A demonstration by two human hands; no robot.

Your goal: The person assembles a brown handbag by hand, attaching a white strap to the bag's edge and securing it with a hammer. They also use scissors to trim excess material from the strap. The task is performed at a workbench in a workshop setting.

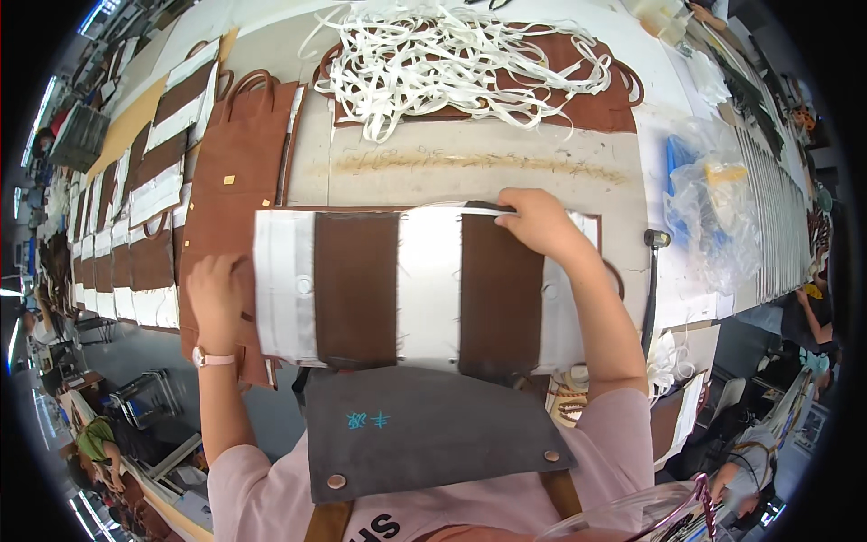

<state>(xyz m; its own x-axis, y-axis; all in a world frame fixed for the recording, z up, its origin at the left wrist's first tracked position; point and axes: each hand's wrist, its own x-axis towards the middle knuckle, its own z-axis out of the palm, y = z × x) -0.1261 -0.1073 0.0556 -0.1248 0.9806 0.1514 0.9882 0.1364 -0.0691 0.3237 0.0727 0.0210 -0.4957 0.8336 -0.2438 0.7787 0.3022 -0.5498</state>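
Note:
A bag panel (430,271) with white and dark brown stripes lies across the table in front of me, with a round snap near each end. My right hand (540,221) pinches its far edge, where a thin white strip runs along it. Beyond the panel's left end, my left hand (215,287) is over a reddish-brown bag piece (237,154) with looped handles. Its fingers are curled, and whatever they hold is hidden. A brown edge and a handle loop (614,278) stick out past the panel's right end.
White ribbon (452,68) lies heaped on brown pieces at the back. Striped panels (163,181) are stacked at the left. At the right are a hammer (657,240) and a clear plastic bag (722,217). Other people work farther off on both sides.

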